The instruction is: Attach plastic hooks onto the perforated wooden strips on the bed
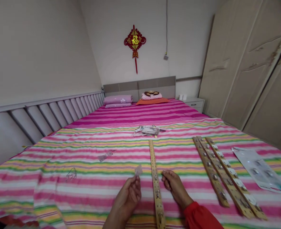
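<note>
My left hand pinches a small see-through plastic bag between thumb and fingers, just left of a long wooden strip. The strip lies on the striped sheet, pointing away from me. Holes run along it, and several small metal fittings sit on its nearer half. On the strip's other side is my right hand, its thumb and fingertips pressed together. Whatever may be between those fingertips is too small to make out. A red sleeve covers the right forearm.
Three more wooden strips with metal fittings lie at the right, beside a see-through package. Ahead is a plastic bag of parts. Two small plastic scraps lie left. A bed rail borders the left side.
</note>
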`<act>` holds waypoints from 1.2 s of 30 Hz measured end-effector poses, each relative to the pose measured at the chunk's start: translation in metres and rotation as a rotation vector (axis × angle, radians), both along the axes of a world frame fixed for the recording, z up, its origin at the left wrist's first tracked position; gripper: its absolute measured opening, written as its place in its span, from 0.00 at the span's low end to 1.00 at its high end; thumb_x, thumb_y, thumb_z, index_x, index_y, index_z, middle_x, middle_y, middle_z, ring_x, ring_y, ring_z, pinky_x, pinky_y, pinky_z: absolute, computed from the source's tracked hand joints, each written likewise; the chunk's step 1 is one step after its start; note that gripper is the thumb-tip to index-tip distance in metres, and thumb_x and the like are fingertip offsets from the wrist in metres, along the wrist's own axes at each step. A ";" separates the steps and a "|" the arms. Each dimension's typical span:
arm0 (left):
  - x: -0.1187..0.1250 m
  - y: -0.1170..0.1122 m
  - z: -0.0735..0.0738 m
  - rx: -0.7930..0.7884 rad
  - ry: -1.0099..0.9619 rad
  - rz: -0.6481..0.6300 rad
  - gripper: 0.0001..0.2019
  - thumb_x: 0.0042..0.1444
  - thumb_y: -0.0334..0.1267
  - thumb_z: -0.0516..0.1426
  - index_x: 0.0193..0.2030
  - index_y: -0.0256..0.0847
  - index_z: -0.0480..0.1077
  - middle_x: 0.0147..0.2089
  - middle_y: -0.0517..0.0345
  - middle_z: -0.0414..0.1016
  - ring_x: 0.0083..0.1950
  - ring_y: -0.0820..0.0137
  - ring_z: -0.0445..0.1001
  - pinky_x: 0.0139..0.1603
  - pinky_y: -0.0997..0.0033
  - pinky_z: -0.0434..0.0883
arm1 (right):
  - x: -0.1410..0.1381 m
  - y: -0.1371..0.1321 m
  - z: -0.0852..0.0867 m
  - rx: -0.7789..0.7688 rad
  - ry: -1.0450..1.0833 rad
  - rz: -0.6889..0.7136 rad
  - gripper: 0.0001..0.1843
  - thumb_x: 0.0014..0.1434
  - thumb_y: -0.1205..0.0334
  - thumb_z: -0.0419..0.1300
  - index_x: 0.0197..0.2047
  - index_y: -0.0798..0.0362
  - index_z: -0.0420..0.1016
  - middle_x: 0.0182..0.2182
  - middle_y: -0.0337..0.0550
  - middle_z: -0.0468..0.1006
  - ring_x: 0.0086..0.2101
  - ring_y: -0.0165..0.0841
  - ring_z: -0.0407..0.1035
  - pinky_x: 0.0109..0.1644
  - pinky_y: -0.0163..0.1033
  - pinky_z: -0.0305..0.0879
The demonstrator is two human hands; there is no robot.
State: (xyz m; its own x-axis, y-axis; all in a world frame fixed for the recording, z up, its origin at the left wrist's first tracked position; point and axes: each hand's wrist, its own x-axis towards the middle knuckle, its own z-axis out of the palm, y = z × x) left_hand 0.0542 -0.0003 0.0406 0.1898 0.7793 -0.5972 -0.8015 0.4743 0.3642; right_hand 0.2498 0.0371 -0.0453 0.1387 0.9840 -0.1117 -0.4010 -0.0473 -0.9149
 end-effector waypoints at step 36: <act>0.042 -0.062 -0.004 0.016 -0.107 -0.330 0.02 0.51 0.28 0.57 0.30 0.35 0.66 0.23 0.63 0.69 0.20 0.83 0.66 0.22 0.84 0.60 | -0.007 -0.087 0.079 0.189 -0.194 0.216 0.18 0.44 0.46 0.67 0.24 0.54 0.73 0.18 0.35 0.70 0.20 0.26 0.59 0.24 0.32 0.54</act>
